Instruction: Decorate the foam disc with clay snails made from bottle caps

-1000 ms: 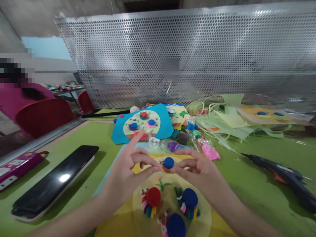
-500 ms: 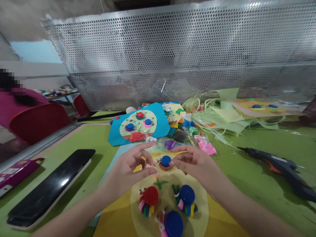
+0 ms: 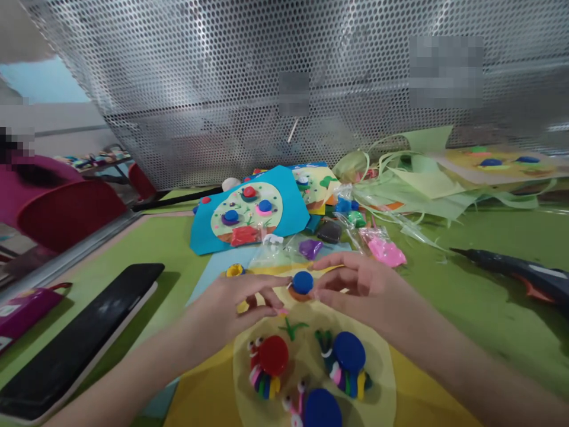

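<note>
My left hand point(image 3: 231, 302) and my right hand point(image 3: 360, 289) meet over a yellow sheet point(image 3: 213, 397) at a small clay snail with a blue cap point(image 3: 303, 283). The right thumb and forefinger close on the snail's right side. The left fingers are pinched together at its left side; what they hold is too small to make out. Nearer me on the sheet stand a red-capped snail point(image 3: 272, 356), a blue-capped snail point(image 3: 349, 353) and a third one with a blue cap point(image 3: 320, 409) cut off by the bottom edge.
A black phone point(image 3: 75, 350) and a purple pouch point(image 3: 22, 305) lie at the left, a glue gun point(image 3: 524, 276) at the right. Behind are a blue craft card point(image 3: 288, 204), clay bags point(image 3: 384, 249), green paper strips point(image 3: 413, 190) and a perforated metal screen point(image 3: 311, 59). A person in magenta sits far left.
The blue-capped snail has stayed between both hands. My left forefinger has folded down from pointing up into a pinch. The view has dropped and come closer to the table.
</note>
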`<action>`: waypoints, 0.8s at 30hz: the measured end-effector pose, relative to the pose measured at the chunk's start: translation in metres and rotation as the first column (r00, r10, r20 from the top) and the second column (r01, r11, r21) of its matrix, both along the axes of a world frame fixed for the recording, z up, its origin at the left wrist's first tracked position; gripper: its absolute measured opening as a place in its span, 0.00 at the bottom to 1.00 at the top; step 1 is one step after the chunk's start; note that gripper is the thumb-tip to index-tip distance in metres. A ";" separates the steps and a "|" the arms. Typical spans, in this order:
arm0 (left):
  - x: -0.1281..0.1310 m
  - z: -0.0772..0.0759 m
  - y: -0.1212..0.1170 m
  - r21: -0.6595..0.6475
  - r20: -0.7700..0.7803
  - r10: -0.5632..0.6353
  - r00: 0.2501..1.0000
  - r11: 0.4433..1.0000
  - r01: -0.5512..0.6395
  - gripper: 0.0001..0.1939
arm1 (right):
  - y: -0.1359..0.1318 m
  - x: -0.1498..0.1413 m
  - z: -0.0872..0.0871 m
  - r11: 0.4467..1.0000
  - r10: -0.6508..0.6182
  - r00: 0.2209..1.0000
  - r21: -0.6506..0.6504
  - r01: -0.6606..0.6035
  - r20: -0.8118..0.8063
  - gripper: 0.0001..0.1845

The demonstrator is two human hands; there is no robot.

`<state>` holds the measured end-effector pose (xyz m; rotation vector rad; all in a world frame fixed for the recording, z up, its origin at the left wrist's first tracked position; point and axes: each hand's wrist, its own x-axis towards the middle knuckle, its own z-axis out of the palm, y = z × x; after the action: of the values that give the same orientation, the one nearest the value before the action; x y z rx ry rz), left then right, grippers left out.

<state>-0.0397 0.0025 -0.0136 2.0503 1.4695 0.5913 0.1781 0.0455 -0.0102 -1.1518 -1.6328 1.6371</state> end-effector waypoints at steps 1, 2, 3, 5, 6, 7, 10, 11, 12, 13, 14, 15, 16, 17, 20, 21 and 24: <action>0.000 -0.002 0.000 -0.012 -0.016 -0.007 1.000 1.000 0.007 0.17 | 0.000 0.000 -0.001 1.000 0.006 1.000 -0.006 -0.006 -0.007 0.14; -0.001 -0.003 0.000 -0.015 -0.034 -0.011 0.999 1.000 0.010 0.18 | 0.000 0.000 -0.002 1.000 0.012 1.000 -0.006 -0.012 -0.015 0.14; -0.001 -0.004 0.000 -0.007 -0.055 -0.011 0.998 1.000 0.011 0.19 | 0.001 0.000 -0.003 1.000 0.012 1.000 -0.003 -0.012 -0.021 0.14; -0.002 -0.006 -0.001 0.028 -0.101 -0.012 0.995 1.000 0.015 0.22 | 0.001 0.000 -0.004 1.000 0.000 1.000 0.005 0.000 -0.020 0.14; -0.003 -0.007 -0.002 0.045 -0.118 -0.012 0.993 0.999 0.017 0.24 | 0.002 0.000 -0.004 1.000 -0.004 1.000 0.006 0.004 -0.015 0.14; -0.003 -0.008 -0.002 0.056 -0.131 -0.014 0.991 0.998 0.021 0.25 | 0.002 0.000 -0.005 1.000 -0.009 1.000 0.005 0.009 -0.010 0.14; -0.005 -0.010 -0.003 0.114 -0.154 -0.041 0.987 0.992 0.059 0.27 | 0.002 0.000 -0.008 1.000 -0.027 0.999 0.008 0.027 -0.020 0.13; -0.006 -0.011 -0.003 0.140 -0.164 -0.053 0.985 0.987 0.077 0.27 | 0.002 -0.001 -0.009 0.999 -0.034 0.999 0.010 0.035 -0.031 0.13; -0.006 -0.012 -0.004 0.164 -0.179 -0.063 0.982 0.982 0.093 0.28 | 0.002 -0.001 -0.010 0.999 -0.042 0.998 0.012 0.042 -0.040 0.13; -0.007 -0.013 -0.004 0.182 -0.195 -0.075 0.978 0.977 0.111 0.28 | 0.001 -0.001 -0.012 0.999 -0.048 0.998 0.015 0.049 -0.047 0.13; -0.008 -0.013 -0.004 0.195 -0.211 -0.082 0.974 0.973 0.124 0.27 | 0.001 -0.002 -0.013 0.998 -0.053 0.997 0.017 0.054 -0.053 0.12; -0.008 -0.014 -0.004 0.201 -0.224 -0.089 0.971 0.970 0.135 0.27 | 0.000 -0.002 -0.014 0.998 -0.060 0.997 0.018 0.061 -0.058 0.12; -0.009 -0.014 -0.004 0.208 -0.232 -0.091 0.968 0.968 0.141 0.27 | 0.000 -0.003 -0.015 0.997 -0.067 0.996 0.019 0.068 -0.067 0.11; -0.009 -0.014 -0.004 0.212 -0.238 -0.091 0.967 0.967 0.143 0.26 | 0.000 -0.003 -0.015 0.997 -0.075 0.994 0.019 0.077 -0.076 0.11; -0.010 -0.013 -0.005 0.197 -0.249 -0.090 0.964 0.970 0.141 0.26 | -0.001 -0.003 -0.015 0.996 -0.089 0.992 0.017 0.090 -0.089 0.11; -0.010 -0.012 -0.006 0.179 -0.260 -0.098 0.961 0.973 0.147 0.27 | -0.001 -0.002 -0.015 0.996 -0.089 0.992 0.022 0.091 -0.085 0.11; -0.010 -0.010 -0.007 0.138 -0.310 -0.125 0.943 0.975 0.175 0.26 | 0.000 -0.001 -0.013 0.996 -0.078 0.995 0.035 0.080 -0.061 0.11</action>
<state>-0.0500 -0.0045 -0.0235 2.4436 1.4490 0.3600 0.1768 0.0453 -0.0231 -1.1238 -1.5540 1.5698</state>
